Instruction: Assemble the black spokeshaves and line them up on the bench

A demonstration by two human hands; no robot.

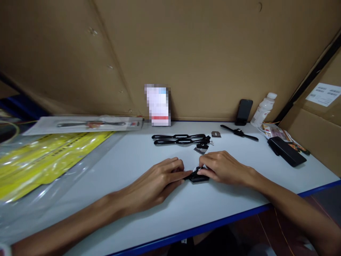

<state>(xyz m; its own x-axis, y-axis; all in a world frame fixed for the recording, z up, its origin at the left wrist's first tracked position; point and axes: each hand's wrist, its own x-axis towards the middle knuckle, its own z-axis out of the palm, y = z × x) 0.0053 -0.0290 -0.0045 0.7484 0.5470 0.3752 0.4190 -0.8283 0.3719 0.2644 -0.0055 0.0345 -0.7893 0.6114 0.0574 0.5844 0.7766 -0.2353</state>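
Note:
Near the front of the table, a black spokeshave (200, 179) lies between my two hands, its handles mostly hidden. My left hand (163, 180) is closed around one handle, with the index finger stretched to the middle of the tool. Thumb and fingers of my right hand (222, 168) pinch at the tool's middle, where a small pale edge shows; that small part is too covered to name. Just beyond are two black spokeshave bodies (181, 141), side by side. By their right end lie small dark metal pieces (201, 148) and a flat blade (216, 134).
Another spokeshave (239, 133) lies farther right. A lit phone (160, 106), a dark phone (243, 112) and a bottle (263, 110) stand along the cardboard wall (202, 64). A black case (287, 152) is at right; a packaged spokeshave (90, 124) and yellow plastic packaging (55, 158) are left.

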